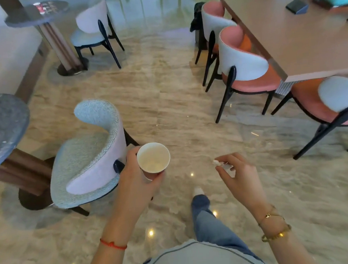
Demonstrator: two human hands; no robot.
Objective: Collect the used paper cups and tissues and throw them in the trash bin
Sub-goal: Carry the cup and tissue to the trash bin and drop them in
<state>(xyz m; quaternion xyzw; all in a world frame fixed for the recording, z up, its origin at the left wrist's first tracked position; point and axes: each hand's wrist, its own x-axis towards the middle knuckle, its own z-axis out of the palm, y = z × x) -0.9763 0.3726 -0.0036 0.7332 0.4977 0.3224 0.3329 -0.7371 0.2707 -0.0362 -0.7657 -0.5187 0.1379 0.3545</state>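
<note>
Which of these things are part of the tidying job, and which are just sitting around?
Part of the job:
paper cup, held in left hand
tissue, pinched by right hand

Just there:
grey chair
pink chairs
long table

Left hand point(138, 176) grips an upright paper cup point(153, 158), fingers curled round its wall. Right hand point(240, 176) pinches a crumpled white tissue point(220, 163). Both are held above marble floor point(166, 103), beside a grey chair point(87, 155).
</note>
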